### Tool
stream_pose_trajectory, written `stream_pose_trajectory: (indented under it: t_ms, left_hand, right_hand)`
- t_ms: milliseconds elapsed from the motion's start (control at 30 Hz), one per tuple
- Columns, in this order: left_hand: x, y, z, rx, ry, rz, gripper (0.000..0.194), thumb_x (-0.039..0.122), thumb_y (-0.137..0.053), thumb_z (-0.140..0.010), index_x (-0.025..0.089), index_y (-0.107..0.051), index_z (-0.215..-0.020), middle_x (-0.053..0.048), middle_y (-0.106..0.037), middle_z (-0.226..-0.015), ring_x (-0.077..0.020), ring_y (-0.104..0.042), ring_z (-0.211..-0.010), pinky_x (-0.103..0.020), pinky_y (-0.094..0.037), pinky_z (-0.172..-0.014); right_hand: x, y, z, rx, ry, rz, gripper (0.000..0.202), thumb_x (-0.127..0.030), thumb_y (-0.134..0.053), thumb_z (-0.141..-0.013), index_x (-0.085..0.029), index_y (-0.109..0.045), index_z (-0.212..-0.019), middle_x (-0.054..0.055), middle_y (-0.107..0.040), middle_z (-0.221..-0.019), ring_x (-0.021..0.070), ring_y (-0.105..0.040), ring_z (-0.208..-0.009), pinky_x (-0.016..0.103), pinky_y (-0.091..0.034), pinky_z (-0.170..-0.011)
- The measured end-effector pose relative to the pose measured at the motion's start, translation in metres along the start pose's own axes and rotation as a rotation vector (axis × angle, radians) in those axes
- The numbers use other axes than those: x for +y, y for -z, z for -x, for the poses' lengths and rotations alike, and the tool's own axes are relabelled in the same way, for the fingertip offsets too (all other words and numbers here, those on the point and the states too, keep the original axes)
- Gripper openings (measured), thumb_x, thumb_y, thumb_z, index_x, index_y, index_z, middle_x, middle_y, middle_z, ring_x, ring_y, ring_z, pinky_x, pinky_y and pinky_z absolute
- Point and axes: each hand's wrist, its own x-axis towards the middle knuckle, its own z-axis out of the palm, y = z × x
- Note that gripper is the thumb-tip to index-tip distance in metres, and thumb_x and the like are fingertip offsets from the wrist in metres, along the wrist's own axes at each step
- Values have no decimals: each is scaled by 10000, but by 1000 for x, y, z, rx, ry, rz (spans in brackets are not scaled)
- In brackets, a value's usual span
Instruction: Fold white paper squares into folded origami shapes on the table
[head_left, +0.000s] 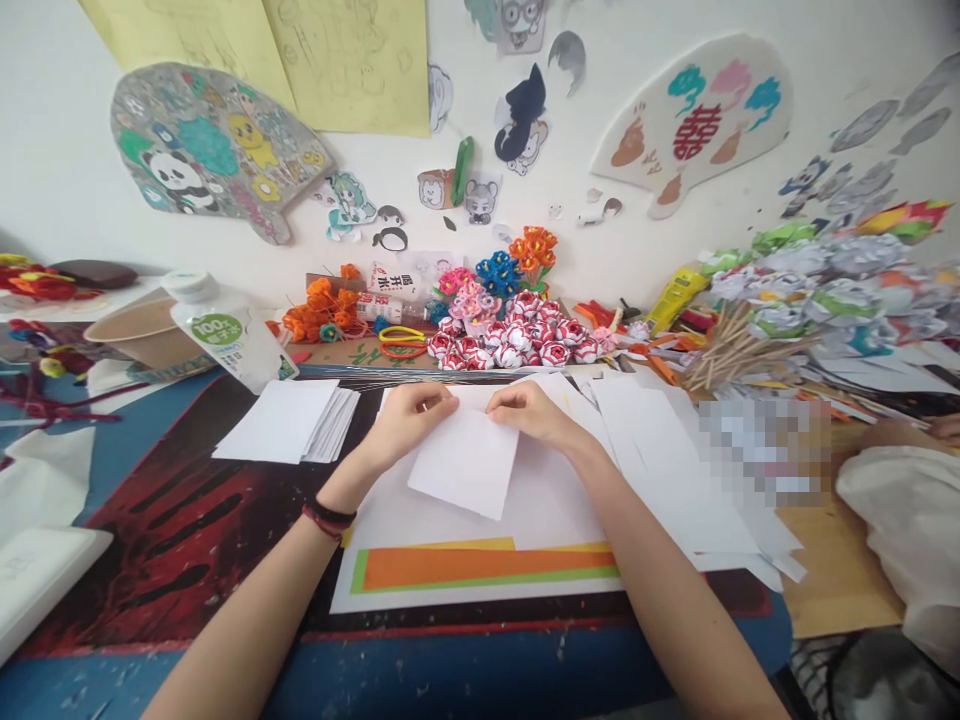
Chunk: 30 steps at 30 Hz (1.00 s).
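A white square of paper [465,465] is held by its upper edge between my two hands, slightly tilted above larger white sheets [555,510]. My left hand [411,420] pinches it near the upper left corner, thumb and fingers together. On the other side my right hand [529,412] pinches the upper right part in the same way. Strips of orange paper [487,567] with green and yellow edges lie on the big sheet, nearer to me. Left of my left hand rests a stack of white paper squares [289,425].
A white bottle [225,335] stands at the back left beside a paper bowl [142,330]. Red-and-white paper flowers [525,335] line the wall, with more flowers on sticks [787,300] to the right. Loose white sheets [675,470] spread rightward. Another person's sleeve [907,520] is at the right edge.
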Motion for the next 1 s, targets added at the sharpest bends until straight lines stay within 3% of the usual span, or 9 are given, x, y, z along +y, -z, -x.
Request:
stream_pose_trajectory:
  t_ms: [100,167,233,300,433,533,633,867,1000]
  left_hand:
    - [-11,29,3,199,90,118,287,419,-616,-785,154,-596,-677,22,-520,-606,-100,-445,-561,-222,-296,-489]
    - [-18,47,4,389,143,252,246,411,-646,-764,171,-596,-748,35,-519,-606,-95,-432,-525,-221,-277,-465]
    - [-21,57,5,446,147,294,243,403,-660,-758,171,-590,-743,39,-499,-590,-87,-406,-511,-220,-256,-458]
    - [-17,54,5,396,131,281,250,403,-654,-769,165,-590,-723,45,-461,-573,-76,-362,-501,-219,-227,-454]
    - [1,27,6,129,90,248,303,433,-619,-810,151,-576,-705,41,-443,-591,-74,-381,-541,-204,-264,-489]
    - [12,10,8,-9,117,251,340,468,-608,-810,143,-581,-713,23,-503,-642,-84,-433,-569,-204,-290,-502]
    - [16,1,9,-102,133,276,349,475,-603,-806,138,-589,-720,14,-526,-656,-92,-452,-573,-208,-299,-506]
    - [15,-1,8,-83,109,210,330,443,-611,-803,136,-611,-684,14,-519,-620,-92,-439,-562,-216,-288,-502]
    - [5,21,7,101,109,270,283,402,-646,-783,149,-600,-665,27,-477,-582,-80,-407,-521,-212,-259,-466]
  right_hand:
    - [8,20,3,45,-38,13,141,-249,-621,-701,-149,-655,-607,2,-610,-557,127,-554,-530,251,-426,-553]
    - [12,32,4,171,-41,24,154,-245,-632,-697,-146,-637,-579,4,-603,-551,122,-550,-518,252,-432,-552]
    - [13,36,4,262,-18,-8,151,-264,-644,-713,-141,-648,-626,11,-613,-580,128,-571,-546,257,-453,-579]
    - [8,30,4,236,23,-50,179,-312,-647,-750,-136,-671,-730,26,-638,-646,140,-603,-604,270,-477,-628]
    - [-11,6,4,140,80,-56,299,-412,-603,-825,-145,-694,-924,63,-683,-839,159,-631,-737,286,-486,-711]
    - [-18,-7,5,4,61,-17,278,-399,-638,-804,-150,-705,-908,67,-693,-920,177,-625,-813,277,-471,-734]
    - [-18,-11,6,-68,33,2,221,-350,-663,-770,-138,-696,-823,44,-676,-805,165,-598,-734,259,-444,-665]
    - [-16,-6,5,-130,77,61,180,-259,-601,-747,-138,-604,-614,-25,-506,-578,95,-439,-561,223,-310,-522]
    - [-8,9,5,-94,70,69,178,-228,-567,-736,-147,-595,-580,-11,-533,-560,109,-478,-557,233,-369,-548]
